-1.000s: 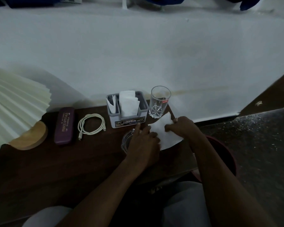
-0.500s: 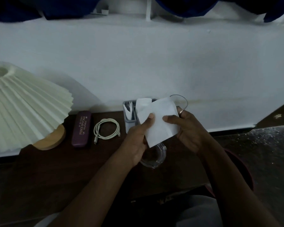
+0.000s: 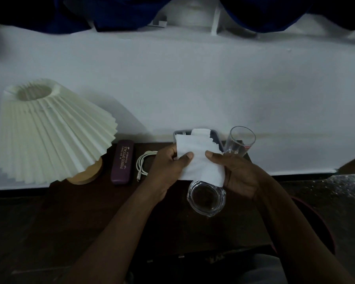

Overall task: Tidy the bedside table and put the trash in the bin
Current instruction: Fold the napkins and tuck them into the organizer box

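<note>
Tissue [image 3: 199, 160] hangs between both hands, left hand [image 3: 166, 171] and right hand [image 3: 240, 175] each pinching a side under the thumb, just above the glass ashtray [image 3: 206, 198]. Swinging it away, the right hand could knock the tumbler [image 3: 239, 143] just behind its knuckles.

Dark table [image 3: 86, 226] bears lamp [image 3: 49, 132], case [image 3: 122, 161], cable [image 3: 143, 163], perhaps ashtray [image 3: 206, 199].

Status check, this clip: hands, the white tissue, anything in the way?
Left hand and right hand both pinch the white paper tissue, held up. Round clear glass ashtray just below it; tall clear drinking glass near right hand.
</note>
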